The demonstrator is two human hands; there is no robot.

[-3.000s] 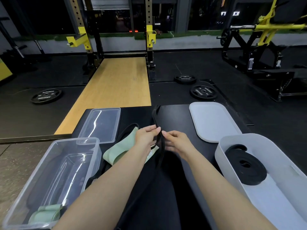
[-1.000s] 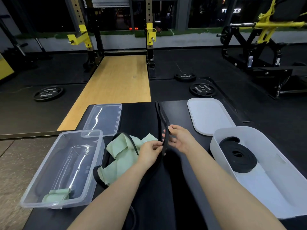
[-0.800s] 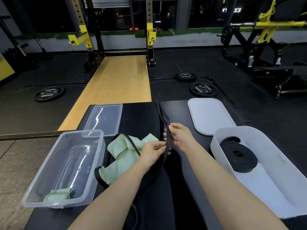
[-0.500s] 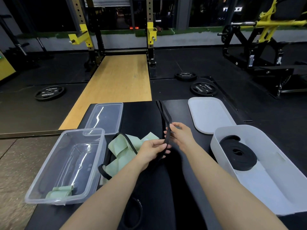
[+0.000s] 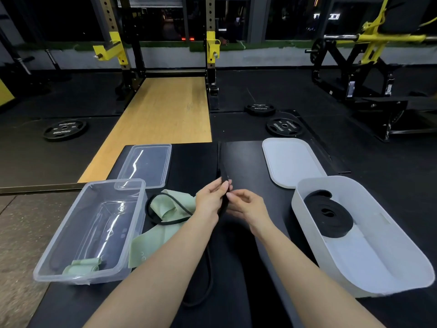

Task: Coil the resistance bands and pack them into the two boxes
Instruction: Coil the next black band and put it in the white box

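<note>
Black padding covers the desk [image 5: 248, 162] we work on, white box [image 5: 402, 268] at four o'clock holding one coiled band [image 5: 328, 216], clear box [image 5: 71, 233] at eight o'clock with a rolled green band [image 5: 81, 268]. A loose green band [image 5: 165, 204] lies at ten o'clock. Between our hands runs the black band [image 5: 221, 162], stretching toward twelve o'clock. Our left hand [image 5: 210, 200] pinches it in a closed grip; our right hand [image 5: 246, 204] curls its fingers at the strap, contact unclear. We should flatten both layers, start a tight first turn, and keep tension while rolling.
</note>
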